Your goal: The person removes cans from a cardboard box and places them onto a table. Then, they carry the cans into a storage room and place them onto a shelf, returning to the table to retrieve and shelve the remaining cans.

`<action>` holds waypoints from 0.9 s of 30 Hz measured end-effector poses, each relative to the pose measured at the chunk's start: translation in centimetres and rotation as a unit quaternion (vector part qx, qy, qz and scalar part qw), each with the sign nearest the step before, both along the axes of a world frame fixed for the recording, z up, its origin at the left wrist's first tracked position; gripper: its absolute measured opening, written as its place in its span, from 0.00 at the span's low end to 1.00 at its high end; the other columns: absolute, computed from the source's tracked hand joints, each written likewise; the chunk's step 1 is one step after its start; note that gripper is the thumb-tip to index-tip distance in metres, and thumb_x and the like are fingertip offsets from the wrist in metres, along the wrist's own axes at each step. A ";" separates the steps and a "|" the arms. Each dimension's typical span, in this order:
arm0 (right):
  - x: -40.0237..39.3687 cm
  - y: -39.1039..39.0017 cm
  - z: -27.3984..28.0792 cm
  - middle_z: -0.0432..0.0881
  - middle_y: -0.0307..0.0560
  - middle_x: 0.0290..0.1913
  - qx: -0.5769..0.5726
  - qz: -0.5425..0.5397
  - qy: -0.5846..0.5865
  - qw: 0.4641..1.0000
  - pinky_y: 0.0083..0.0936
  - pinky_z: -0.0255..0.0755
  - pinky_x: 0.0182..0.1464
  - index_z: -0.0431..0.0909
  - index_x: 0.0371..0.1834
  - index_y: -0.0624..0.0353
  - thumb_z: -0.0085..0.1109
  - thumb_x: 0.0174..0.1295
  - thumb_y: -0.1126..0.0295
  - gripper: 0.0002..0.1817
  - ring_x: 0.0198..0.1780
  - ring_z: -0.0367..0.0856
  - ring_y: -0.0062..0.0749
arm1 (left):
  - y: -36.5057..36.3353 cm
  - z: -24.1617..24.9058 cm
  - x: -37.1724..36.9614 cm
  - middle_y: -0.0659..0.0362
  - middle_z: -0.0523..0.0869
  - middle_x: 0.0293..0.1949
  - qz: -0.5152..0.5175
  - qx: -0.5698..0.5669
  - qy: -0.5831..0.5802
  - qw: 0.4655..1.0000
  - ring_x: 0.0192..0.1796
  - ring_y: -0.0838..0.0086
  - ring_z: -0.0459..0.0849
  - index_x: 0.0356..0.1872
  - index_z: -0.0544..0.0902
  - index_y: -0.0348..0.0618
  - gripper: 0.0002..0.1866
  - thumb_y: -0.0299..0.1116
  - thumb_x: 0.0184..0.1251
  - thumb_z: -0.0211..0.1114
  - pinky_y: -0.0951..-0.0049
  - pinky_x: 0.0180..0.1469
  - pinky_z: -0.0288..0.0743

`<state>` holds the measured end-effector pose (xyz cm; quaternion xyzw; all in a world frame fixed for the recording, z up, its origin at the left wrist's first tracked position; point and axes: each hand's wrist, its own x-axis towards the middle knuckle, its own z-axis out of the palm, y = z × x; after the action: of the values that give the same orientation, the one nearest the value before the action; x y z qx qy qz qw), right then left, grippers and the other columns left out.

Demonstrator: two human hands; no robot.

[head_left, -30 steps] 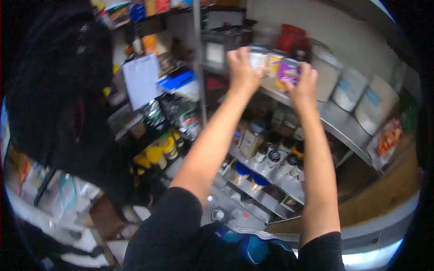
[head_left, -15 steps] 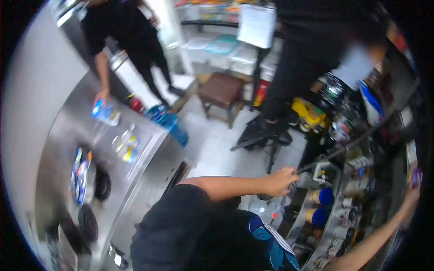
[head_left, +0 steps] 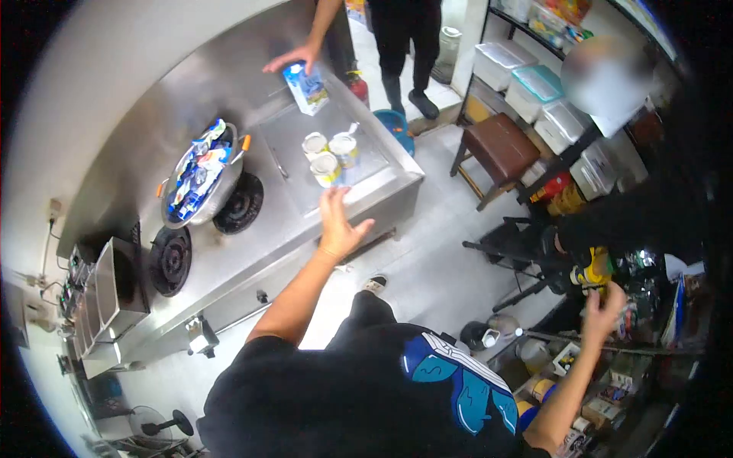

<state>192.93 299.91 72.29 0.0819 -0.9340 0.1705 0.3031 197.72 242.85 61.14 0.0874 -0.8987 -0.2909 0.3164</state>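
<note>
My left hand [head_left: 341, 225] reaches over the front edge of the steel counter [head_left: 298, 217], fingers spread, holding nothing. Just beyond it stand three tins, the front tin [head_left: 326, 171], the right tin [head_left: 344, 150] and the left tin [head_left: 314, 145]; one has a pale piece sticking up from its top. Behind them is a blue and white carton [head_left: 307, 91], with a co-worker's hand [head_left: 301, 57] at its top. My right hand [head_left: 603, 309] is raised beside the right-hand shelving, fingers apart and nothing visible in it. A yellow object [head_left: 592, 269] shows just beyond its fingertips.
A two-handled wok [head_left: 224, 200] of blue and white packets stands at a burner [head_left: 239, 204]; another burner [head_left: 170, 261] is nearer. A brown stool [head_left: 500, 153], black stand legs [head_left: 519, 275] and a co-worker's feet [head_left: 422, 103] occupy the floor. Jars [head_left: 544, 389] fill the right shelf.
My view has turned left. My left hand has moved from the shelf side toward the tins, opening out. My right hand has come away from a purple item at the shelf. The co-worker's fingers have spread at the carton.
</note>
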 end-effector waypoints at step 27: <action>-24.6 -61.6 -18.7 0.74 0.45 0.56 -0.309 0.584 -0.533 0.528 0.29 0.59 0.66 0.58 0.65 0.59 0.79 0.34 0.70 0.51 0.62 0.68 0.31 | -22.5 -8.9 -10.0 0.42 0.55 0.66 -0.183 0.141 -0.035 0.972 0.69 0.50 0.55 0.47 0.76 0.41 0.41 0.59 0.35 0.77 0.52 0.69 0.48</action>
<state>168.31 238.36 53.60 0.4042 -0.5541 0.5997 -0.4123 187.70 220.35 52.23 -0.0243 -0.8599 -0.4644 0.2106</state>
